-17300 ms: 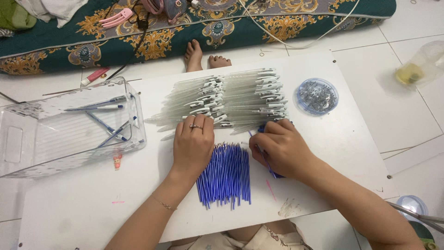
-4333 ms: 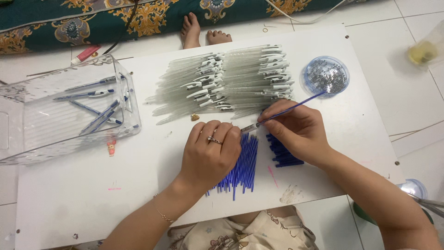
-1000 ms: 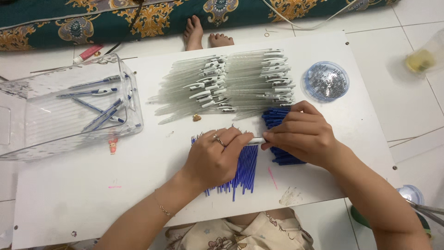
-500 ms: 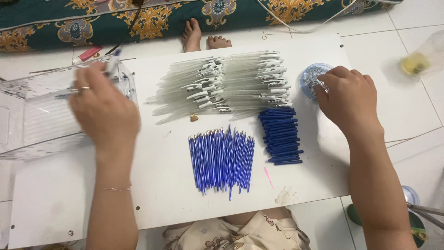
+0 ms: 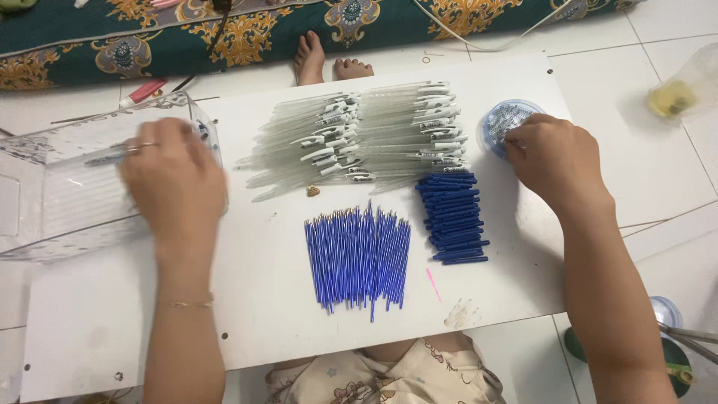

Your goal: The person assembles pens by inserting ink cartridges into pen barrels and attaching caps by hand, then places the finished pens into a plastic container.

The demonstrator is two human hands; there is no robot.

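Both hands have left the blue refills: left hand over the clear box, fingers' state unclear; right hand fingers pinch into the small dish.

White counter on tiled floor carries clear pen barrels, blue refills, blue caps, clear box, round dish.

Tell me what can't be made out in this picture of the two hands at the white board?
- Left hand: motion-blurred over the clear plastic box; whether it holds anything is unclear.
- Right hand: its fingertips cover part of the round dish; the tiny shiny bits inside are too small to identify.
- Small brown object beside the pen barrels: too small to tell.
- Bottle: cut off by the right edge.
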